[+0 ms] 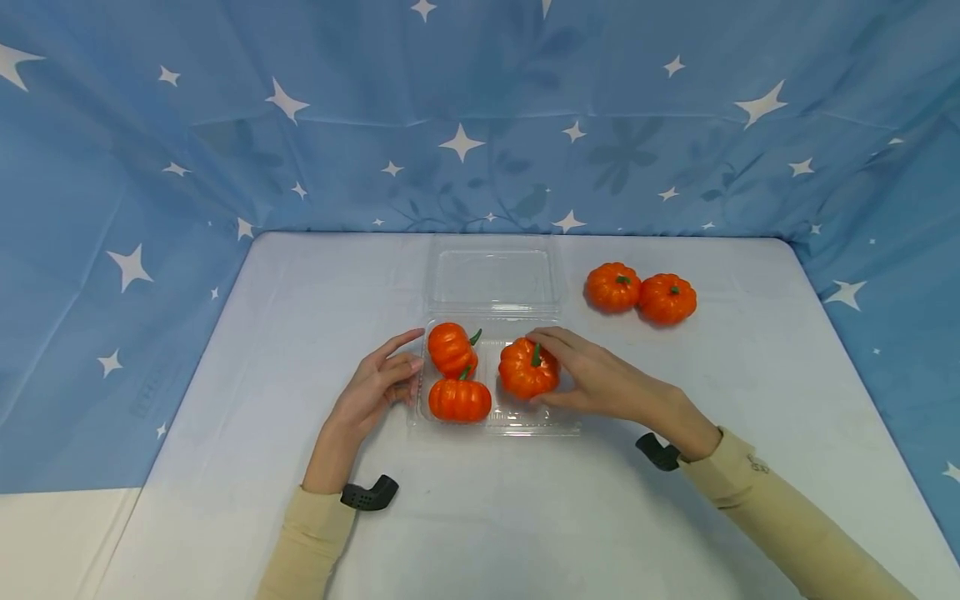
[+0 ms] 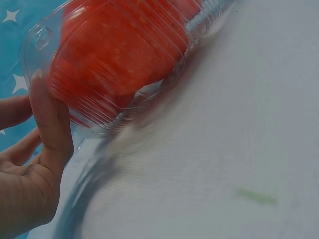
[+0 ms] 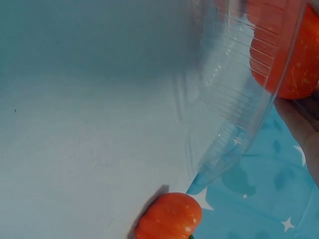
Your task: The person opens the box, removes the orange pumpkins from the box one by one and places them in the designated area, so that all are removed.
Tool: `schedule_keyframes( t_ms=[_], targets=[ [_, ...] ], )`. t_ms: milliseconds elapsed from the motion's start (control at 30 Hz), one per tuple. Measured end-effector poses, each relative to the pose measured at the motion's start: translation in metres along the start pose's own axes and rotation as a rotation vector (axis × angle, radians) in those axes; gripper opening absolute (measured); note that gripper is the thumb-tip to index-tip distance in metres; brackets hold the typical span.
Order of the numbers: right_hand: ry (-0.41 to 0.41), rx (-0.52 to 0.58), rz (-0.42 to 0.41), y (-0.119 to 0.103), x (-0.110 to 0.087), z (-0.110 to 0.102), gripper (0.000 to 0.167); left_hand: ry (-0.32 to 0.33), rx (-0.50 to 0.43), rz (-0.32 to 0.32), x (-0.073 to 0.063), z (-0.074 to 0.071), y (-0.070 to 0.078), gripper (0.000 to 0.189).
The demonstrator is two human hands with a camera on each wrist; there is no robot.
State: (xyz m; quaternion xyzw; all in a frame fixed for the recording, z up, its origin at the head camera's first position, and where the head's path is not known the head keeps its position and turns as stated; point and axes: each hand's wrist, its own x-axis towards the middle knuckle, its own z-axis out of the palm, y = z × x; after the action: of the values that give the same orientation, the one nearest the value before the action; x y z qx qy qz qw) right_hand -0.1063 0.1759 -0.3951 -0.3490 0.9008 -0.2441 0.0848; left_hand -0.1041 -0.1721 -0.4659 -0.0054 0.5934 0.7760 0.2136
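Note:
A clear plastic clamshell box (image 1: pixel 492 429) lies on the table with its lid (image 1: pixel 492 277) folded back. Inside, at its left, two small orange pumpkins sit one behind the other: a rear pumpkin (image 1: pixel 452 348) and a front pumpkin (image 1: pixel 460 402). My right hand (image 1: pixel 592 375) grips a third pumpkin (image 1: pixel 528 368) between thumb and fingers, at the right half of the box. In the right wrist view this held pumpkin (image 3: pixel 294 74) shows partly behind the clear wall. My left hand (image 1: pixel 378 383) touches the box's left side with loosely extended fingers; the left wrist view shows fingertips against the wall (image 2: pixel 37 50).
Two more pumpkins, a left one (image 1: pixel 612 287) and a right one (image 1: pixel 667 299), stand side by side behind my right hand. The white table (image 1: pixel 480 525) ends at a blue star-patterned cloth (image 1: pixel 480 117) along its back and sides.

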Motion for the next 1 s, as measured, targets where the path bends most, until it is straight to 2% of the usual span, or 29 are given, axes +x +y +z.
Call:
schedule_keyframes(
  t_ms=[367,567,1000],
  targets=[
    [0.035,0.026,0.024,0.002,-0.006,-0.011,0.081,0.036,-0.007,-0.013,0.000,0.000,0.000,0.054],
    [0.043,0.039,0.069,0.007,-0.011,-0.018,0.082,0.040,-0.010,-0.013,-0.001,0.001,0.001,0.055],
    [0.130,0.043,0.128,0.027,-0.024,-0.034,0.080,0.026,0.011,-0.019,0.000,0.001,0.003,0.054]
  ],
)
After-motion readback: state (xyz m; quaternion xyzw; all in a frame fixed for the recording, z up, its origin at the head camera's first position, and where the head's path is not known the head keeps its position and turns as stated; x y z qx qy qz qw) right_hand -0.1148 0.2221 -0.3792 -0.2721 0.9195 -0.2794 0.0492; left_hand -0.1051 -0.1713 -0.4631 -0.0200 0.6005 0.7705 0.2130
